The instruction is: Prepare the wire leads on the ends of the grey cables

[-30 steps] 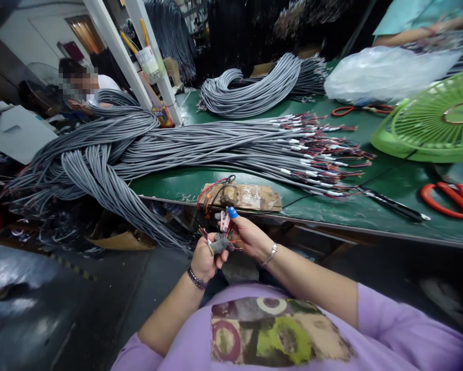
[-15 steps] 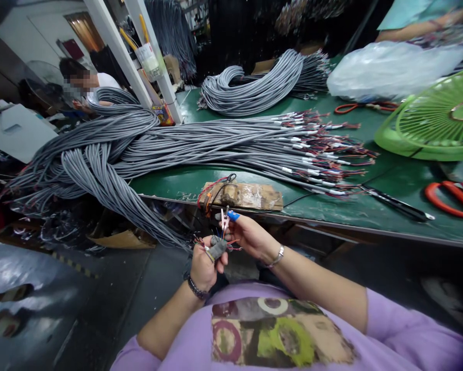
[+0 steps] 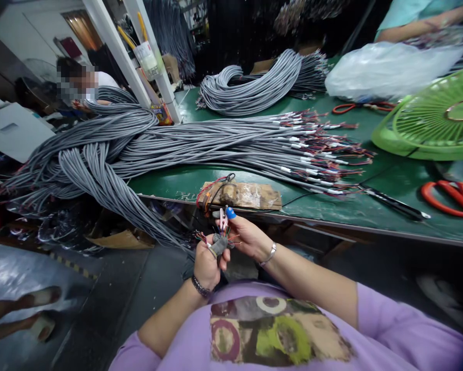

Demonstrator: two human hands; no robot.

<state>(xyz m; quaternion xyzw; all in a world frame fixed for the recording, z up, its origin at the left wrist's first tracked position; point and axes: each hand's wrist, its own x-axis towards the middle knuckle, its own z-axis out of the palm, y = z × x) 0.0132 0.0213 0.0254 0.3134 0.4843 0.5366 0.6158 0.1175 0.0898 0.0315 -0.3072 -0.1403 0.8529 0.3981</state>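
Observation:
My left hand (image 3: 209,265) is closed on a grey cable end (image 3: 217,246), its thin coloured wires fanning out. A grey cover sits over that thumb. My right hand (image 3: 244,234), with blue tape on a fingertip, pinches near a small pale clip-like piece (image 3: 223,220) just above the wires; exactly what its fingers grip is partly hidden. Behind both hands, a wooden block (image 3: 254,196) with red and black leads lies at the table's front edge. Long grey cables (image 3: 200,141) stretch over the green table, and one bundle (image 3: 111,193) hangs down towards my left hand.
A green fan (image 3: 440,116), red-handled scissors (image 3: 453,197) and a black tool (image 3: 396,202) lie on the right. Coiled cables (image 3: 254,90) and a plastic bag (image 3: 390,69) are at the back. People are behind left and at upper right; someone's legs show lower left.
Both hands stay close together at the cable end, my left hand slightly further right. The right fingertips have shifted a little around the pale piece. At lower left, another person's legs have come further into view.

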